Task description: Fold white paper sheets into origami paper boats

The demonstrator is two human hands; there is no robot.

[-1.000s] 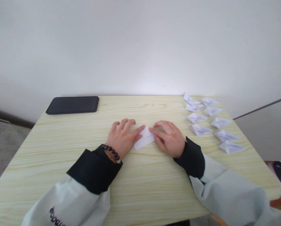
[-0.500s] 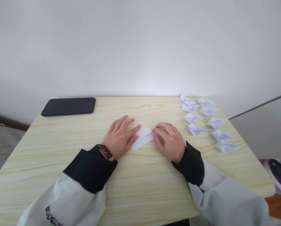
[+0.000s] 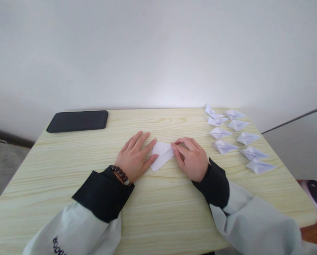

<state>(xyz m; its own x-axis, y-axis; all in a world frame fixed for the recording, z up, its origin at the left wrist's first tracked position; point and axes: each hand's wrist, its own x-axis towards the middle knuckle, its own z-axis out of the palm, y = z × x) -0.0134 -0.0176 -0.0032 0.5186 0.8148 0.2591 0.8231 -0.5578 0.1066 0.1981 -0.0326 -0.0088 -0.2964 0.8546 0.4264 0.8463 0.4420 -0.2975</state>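
Note:
A small folded piece of white paper (image 3: 160,156) lies on the table between my hands, with a slanted fold line running across it. My left hand (image 3: 134,156) rests flat with its fingers spread, its thumb and index fingertip touching the paper's left side. My right hand (image 3: 191,157) pinches the paper's right corner between thumb and index finger, and those fingertips hide that corner.
Several folded white paper boats (image 3: 237,125) stand in two columns at the right of the wooden table (image 3: 158,212). A black phone (image 3: 78,121) lies at the back left. A white wall (image 3: 158,53) rises behind the table's back edge.
My left thumb and index finger have spread further apart, and more of the paper's left side shows. My right hand keeps its pinch. The view has shifted slightly.

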